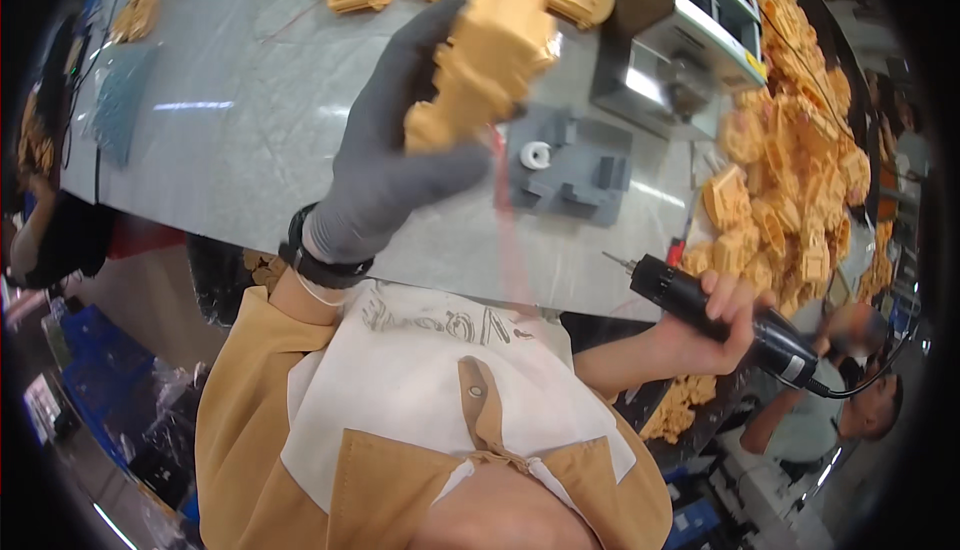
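1. the head camera looks down over the person's chest, apron and tan shirt, toward a grey table (250,150).
2. the left hand (385,165), in a grey glove, is raised above the table and clenched around a tan plastic part (485,65). the thumb sits under the part and the fingers wrap its far side.
3. the part is blurred. its long axis runs on a slant, from lower left near the thumb to upper right, where its bulkier end stands clear of the glove.
4. the right hand (715,325) is bare and grips a black power screwdriver (720,315) near the table's near edge. the tool's thin bit (618,262) points up and to the left, and a cord leaves its rear end at the lower right.
5. the part lies up and to the left of the bit, well apart from it. the bit's line aims roughly toward the part and toward a grey fixture (570,165) that lies flat on the table between the two hands.
6. the left hand is the nearer one to the fixture, with the part's lower end just above and left of it.
7. a heap of similar tan parts (790,180) lies on the right of the table, and more lie along its far edge. a grey machine (690,40) stands behind the fixture.
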A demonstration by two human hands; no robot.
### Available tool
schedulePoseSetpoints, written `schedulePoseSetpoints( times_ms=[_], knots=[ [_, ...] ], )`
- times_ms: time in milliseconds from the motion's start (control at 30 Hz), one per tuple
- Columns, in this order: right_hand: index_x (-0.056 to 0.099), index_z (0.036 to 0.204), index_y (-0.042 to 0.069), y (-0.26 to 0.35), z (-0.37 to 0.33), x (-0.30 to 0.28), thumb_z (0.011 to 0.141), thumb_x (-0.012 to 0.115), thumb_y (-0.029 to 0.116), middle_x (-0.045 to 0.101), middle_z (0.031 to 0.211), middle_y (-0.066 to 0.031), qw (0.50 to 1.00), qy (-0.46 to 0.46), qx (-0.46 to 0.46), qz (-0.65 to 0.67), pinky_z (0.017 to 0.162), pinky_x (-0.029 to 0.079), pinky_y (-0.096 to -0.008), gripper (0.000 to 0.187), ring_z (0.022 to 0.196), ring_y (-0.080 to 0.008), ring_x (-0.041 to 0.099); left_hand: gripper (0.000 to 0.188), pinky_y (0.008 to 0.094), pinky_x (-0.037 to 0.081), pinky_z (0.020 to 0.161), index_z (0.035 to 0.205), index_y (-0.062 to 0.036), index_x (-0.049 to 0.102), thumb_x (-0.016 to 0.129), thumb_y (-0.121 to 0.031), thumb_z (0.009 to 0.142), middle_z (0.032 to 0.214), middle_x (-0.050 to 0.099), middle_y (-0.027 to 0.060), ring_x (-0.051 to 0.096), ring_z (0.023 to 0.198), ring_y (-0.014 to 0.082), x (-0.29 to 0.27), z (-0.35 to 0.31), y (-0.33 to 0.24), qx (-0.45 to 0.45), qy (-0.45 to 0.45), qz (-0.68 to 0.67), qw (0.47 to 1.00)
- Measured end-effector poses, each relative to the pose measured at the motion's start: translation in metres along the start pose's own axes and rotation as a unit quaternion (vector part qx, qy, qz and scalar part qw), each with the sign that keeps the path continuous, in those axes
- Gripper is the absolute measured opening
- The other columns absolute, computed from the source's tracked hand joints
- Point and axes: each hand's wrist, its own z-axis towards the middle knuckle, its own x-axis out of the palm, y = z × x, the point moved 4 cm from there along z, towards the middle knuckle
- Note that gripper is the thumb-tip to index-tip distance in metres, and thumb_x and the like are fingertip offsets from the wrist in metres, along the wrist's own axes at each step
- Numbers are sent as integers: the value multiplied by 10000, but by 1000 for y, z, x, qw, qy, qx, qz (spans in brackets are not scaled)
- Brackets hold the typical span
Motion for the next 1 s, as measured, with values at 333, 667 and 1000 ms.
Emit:
schedulePoseSetpoints(
  times_ms=[333, 667, 1000],
  knots=[
    [422, 1117, 65, -56, -4, 27, 748, 490, 64, 372, 634, -11, 989, 71, 131, -15, 642, 344, -308, 375, 544, -127, 407, 689, 344, 426, 937, 1362, -42, 292, 653, -181, 792, 1231, 454, 128, 508, 1077, 224, -65, -38, 8, -1, -148, -16, 989],
    [464, 1064, 83, -75, 10, 22, 717, 518, 63, 350, 616, 12, 981, 37, 187, -37, 624, 329, -277, 352, 531, -110, 369, 695, 334, 387, 974, 1326, -13, 350, 706, -131, 742, 1272, 455, 117, 459, 1155, 208, -143, -211, -16, 45, -460, 354, 813],
    [404, 1045, 67, -73, 15, 33, 692, 546, 40, 381, 580, -24, 979, 83, 180, -57, 560, 358, -306, 381, 471, -144, 389, 531, 329, 401, 961, 1329, 43, 316, 530, -57, 854, 1274, 433, 170, 479, 1148, 237, -222, -169, -41, 198, -618, 411, 640]
  ],
)
